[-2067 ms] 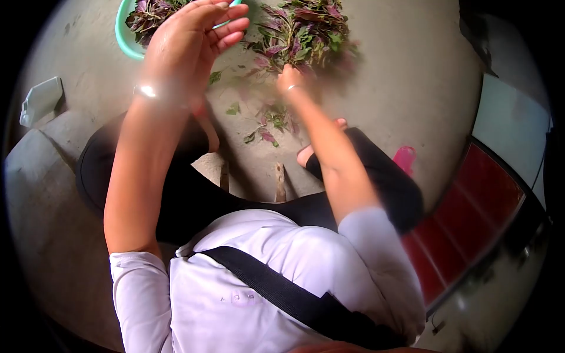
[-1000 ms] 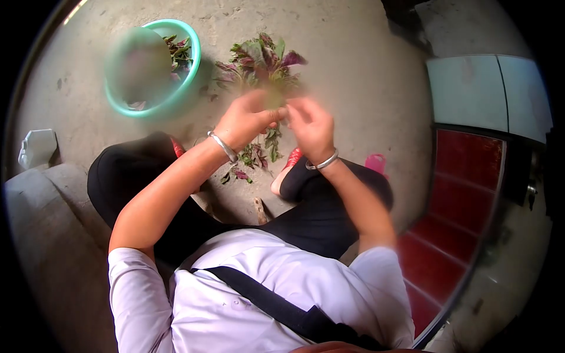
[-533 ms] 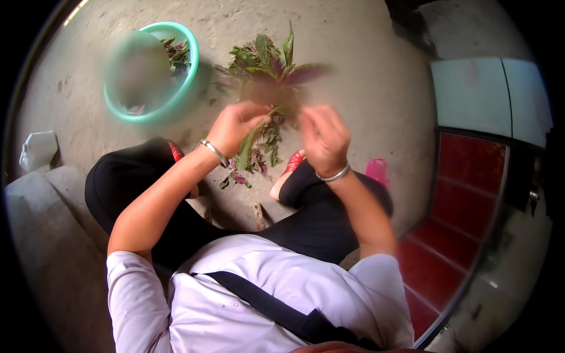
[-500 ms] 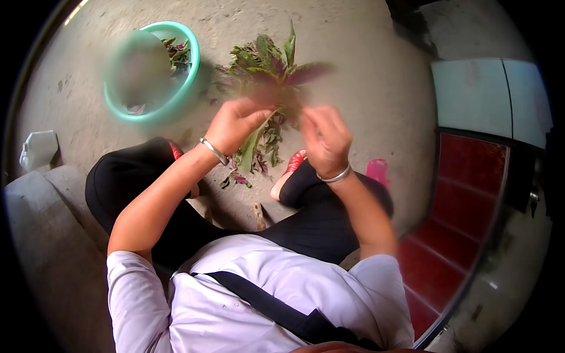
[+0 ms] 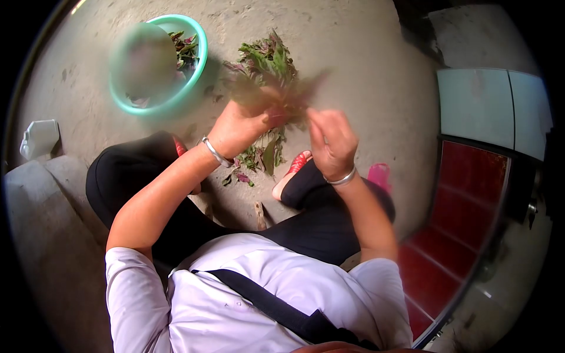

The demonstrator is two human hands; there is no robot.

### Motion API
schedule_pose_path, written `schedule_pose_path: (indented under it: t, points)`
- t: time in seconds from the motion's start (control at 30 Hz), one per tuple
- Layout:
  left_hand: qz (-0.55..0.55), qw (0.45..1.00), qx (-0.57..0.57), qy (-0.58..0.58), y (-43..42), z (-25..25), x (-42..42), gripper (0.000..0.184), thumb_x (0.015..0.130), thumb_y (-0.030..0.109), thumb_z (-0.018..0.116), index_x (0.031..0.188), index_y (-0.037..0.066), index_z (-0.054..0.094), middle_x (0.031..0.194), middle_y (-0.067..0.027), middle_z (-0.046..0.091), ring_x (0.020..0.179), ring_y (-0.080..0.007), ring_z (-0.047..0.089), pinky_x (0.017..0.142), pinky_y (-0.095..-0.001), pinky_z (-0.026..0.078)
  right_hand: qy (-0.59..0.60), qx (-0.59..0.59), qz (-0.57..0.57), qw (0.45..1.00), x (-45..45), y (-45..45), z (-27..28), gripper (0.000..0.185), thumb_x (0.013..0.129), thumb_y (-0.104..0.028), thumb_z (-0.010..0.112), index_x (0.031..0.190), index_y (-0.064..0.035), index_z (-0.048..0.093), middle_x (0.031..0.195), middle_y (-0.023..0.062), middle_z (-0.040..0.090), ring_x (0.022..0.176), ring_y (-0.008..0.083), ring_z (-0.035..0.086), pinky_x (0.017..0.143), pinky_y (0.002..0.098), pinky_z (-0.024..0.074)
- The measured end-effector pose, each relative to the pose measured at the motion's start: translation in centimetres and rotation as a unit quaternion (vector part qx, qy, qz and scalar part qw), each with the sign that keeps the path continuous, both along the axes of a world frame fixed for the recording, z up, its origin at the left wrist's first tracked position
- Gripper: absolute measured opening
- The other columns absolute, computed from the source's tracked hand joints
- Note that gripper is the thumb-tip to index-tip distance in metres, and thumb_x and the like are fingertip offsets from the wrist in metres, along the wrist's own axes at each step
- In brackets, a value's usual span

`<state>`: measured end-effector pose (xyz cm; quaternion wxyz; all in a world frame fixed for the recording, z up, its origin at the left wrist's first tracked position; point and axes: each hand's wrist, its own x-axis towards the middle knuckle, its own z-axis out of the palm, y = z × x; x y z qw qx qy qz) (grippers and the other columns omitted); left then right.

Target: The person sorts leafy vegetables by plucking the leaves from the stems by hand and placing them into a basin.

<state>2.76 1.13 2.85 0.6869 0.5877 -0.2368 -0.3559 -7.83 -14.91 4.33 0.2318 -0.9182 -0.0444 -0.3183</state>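
Observation:
My left hand (image 5: 242, 130) is closed round a sprig of leafy greens (image 5: 282, 97), whose green and purple leaves are blurred by motion. Close by on the right, my right hand (image 5: 333, 144) pinches at the sprig's edge, apparently on a leaf; the fingertips are smeared. Beyond the hands lies a pile of the same greens (image 5: 271, 56) on the floor. Loose leaves (image 5: 250, 160) lie below the hands, between my feet. Up to the left stands a turquoise basin (image 5: 202, 65) with purple-green leaves (image 5: 185, 50) inside; a blurred patch covers part of it.
The concrete floor (image 5: 359, 65) spreads around me. A white plastic container (image 5: 40, 138) stands at the far left. A pink plastic object (image 5: 379, 175) is beside my right knee. Along the right side stands a cabinet with pale doors (image 5: 477, 106) and red tiles (image 5: 471, 176).
The sprig and my left hand have shifted slightly, and the leaves now bunch over the left fingers. My right hand has closed into a tighter pinch. The view has tilted a little.

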Motion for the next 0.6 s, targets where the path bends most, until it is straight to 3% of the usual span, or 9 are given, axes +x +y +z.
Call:
schedule_pose_path:
  t: [0.07, 0.27, 0.53, 0.6]
  points:
    - [0.044, 0.998, -0.039, -0.023, -0.4, -0.2, -0.5, 0.014, 0.078, 0.011, 0.060, 0.086, 0.001, 0.055, 0.076, -0.0028, 0.055, 0.071, -0.0091, 0.050, 0.064, -0.0245, 0.043, -0.009, -0.022, 0.010, 1.000, 0.1, 0.1, 0.0, 0.023, 0.066, 0.003, 0.065, 0.088, -0.0028, 0.059, 0.071, 0.0082, 0.053, 0.058, 0.0238, 0.054, 0.051, 0.0316, 0.0440]
    - [0.084, 0.990, 0.019, -0.113, 0.3, 1.0, -1.0, 0.015, 0.073, 0.006, 0.056, 0.087, 0.000, 0.055, 0.073, -0.0049, 0.055, 0.068, -0.0108, 0.051, 0.063, -0.0251, 0.043, -0.019, -0.061, 0.017, 0.998, 0.2, 0.6, 0.3, 0.025, 0.065, 0.003, 0.066, 0.088, -0.0024, 0.059, 0.070, 0.0082, 0.052, 0.057, 0.0233, 0.053, 0.050, 0.0320, 0.0430]
    - [0.054, 0.959, 0.095, -0.260, 0.4, 1.1, -0.4, 0.012, 0.068, 0.007, 0.057, 0.079, 0.003, 0.061, 0.075, -0.0109, 0.057, 0.068, -0.0249, 0.057, 0.058, -0.0322, 0.045, -0.008, -0.063, 0.023, 0.998, 0.2, 0.9, 0.6, 0.023, 0.065, 0.003, 0.066, 0.086, -0.0020, 0.059, 0.070, 0.0085, 0.053, 0.058, 0.0237, 0.053, 0.051, 0.0324, 0.0435]
    - [0.077, 0.940, 0.052, -0.330, 0.3, 0.8, -0.3, 0.015, 0.065, 0.006, 0.058, 0.080, 0.003, 0.059, 0.076, -0.0109, 0.055, 0.068, -0.0271, 0.055, 0.059, -0.0348, 0.044, -0.007, -0.058, 0.025, 0.998, 0.2, 0.9, 0.6, 0.022, 0.065, 0.003, 0.066, 0.086, -0.0021, 0.059, 0.070, 0.0087, 0.053, 0.058, 0.0240, 0.054, 0.052, 0.0325, 0.0438]
